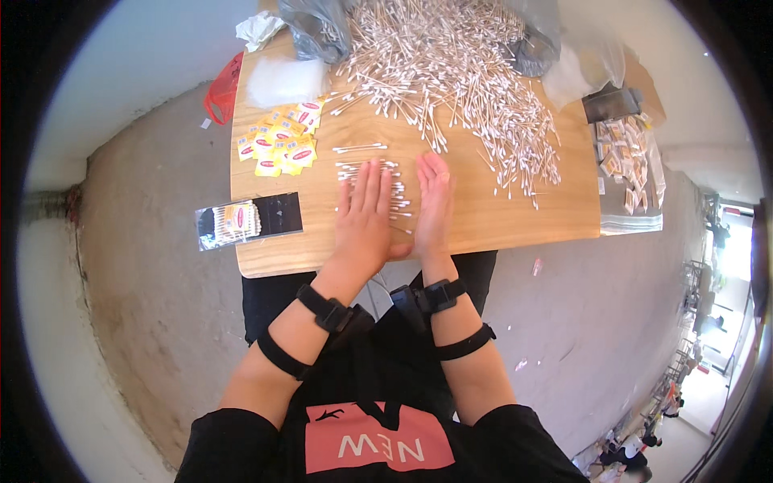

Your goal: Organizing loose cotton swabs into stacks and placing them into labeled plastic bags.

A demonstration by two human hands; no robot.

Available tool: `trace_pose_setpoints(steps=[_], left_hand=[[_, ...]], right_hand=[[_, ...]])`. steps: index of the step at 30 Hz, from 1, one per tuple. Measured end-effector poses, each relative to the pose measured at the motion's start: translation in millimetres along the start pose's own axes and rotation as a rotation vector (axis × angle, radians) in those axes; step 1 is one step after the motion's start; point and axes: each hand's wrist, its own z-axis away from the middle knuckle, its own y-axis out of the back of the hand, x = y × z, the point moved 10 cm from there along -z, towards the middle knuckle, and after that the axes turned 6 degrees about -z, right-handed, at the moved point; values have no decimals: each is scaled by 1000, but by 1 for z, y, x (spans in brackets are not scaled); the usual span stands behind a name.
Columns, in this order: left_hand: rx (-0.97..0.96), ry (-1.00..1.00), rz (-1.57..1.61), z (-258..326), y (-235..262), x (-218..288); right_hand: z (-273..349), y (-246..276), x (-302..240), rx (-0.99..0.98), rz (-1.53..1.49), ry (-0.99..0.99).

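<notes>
Beneath my left hand (361,229) lies a small layer of cotton swabs (397,196), roughly side by side across the table. That hand is flat on them with its fingers stretched out, hiding the middle of the layer. My right hand (434,205) stands on its edge at the right ends of these swabs, fingers straight and palm turned toward the left hand. It grips nothing. A couple of swabs (360,148) lie just beyond the left fingertips. Farther back, a large heap of loose cotton swabs (451,72) spreads over the wooden table (515,221).
Yellow printed cards (282,145) lie at the left, below a stack of clear plastic bags (286,82). A packed bag of swabs (233,221) rests on a black flat piece (282,213) at the left edge. Small packs (626,153) fill a bag at the right.
</notes>
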Motion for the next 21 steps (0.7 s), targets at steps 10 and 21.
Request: trace_pose_setpoints(steps=[10,21], left_hand=[[67,52,119,20,12,-35],[42,79,103,7,18,-36]], right_hand=[[22,-19,-18,-20,395,161],[6,-8,16,-1,-2,-18]])
